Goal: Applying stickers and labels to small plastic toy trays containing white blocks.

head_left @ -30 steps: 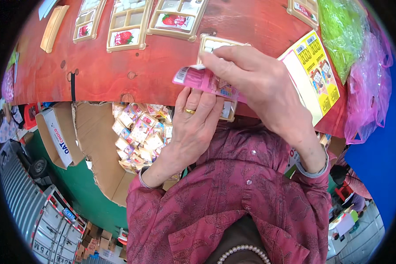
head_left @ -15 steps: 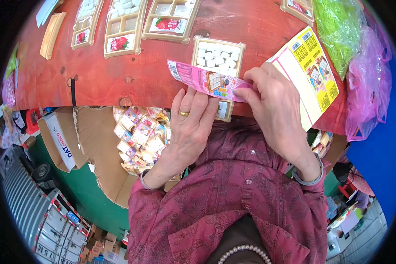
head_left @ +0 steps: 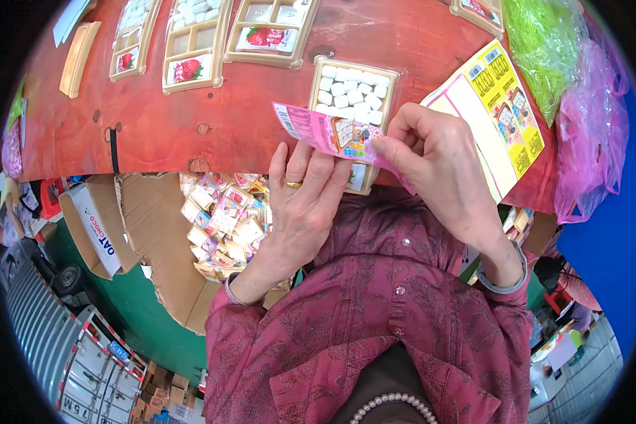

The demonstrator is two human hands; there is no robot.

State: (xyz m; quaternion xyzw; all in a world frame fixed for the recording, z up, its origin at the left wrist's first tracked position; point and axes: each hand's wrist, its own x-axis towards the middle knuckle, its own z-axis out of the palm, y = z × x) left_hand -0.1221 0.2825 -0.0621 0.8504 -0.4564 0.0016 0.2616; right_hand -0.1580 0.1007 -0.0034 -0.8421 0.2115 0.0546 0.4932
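My right hand [head_left: 438, 159] pinches the right end of a pink printed label [head_left: 325, 132] between thumb and fingers. The label slants across a cream tray [head_left: 396, 78], hiding part of it. White, pillow-shaped pieces [head_left: 350, 90], apparently wrapped candies, fill the upper part of this tray; a picture packet [head_left: 357, 174] shows in its lower compartment. My left hand [head_left: 307, 185], with a ring on one finger, lies beside the tray's lower left. Its fingers are stretched out and slightly apart, some tips covered by the label; its thumb is hidden.
More cream trays [head_left: 191, 44] with strawberry packets stand along the far left of the red table [head_left: 254, 85]. Yellow label sheets [head_left: 505, 106] lie at right, near green [head_left: 544, 56] and pink plastic bags [head_left: 593, 134]. Below the table edge, an open carton [head_left: 159, 247] holds many small packed trays [head_left: 226, 219].
My right hand has shifted slightly left and turned, still pinching the label. The label's right end now bends downward past the thumb. My left hand has barely moved.
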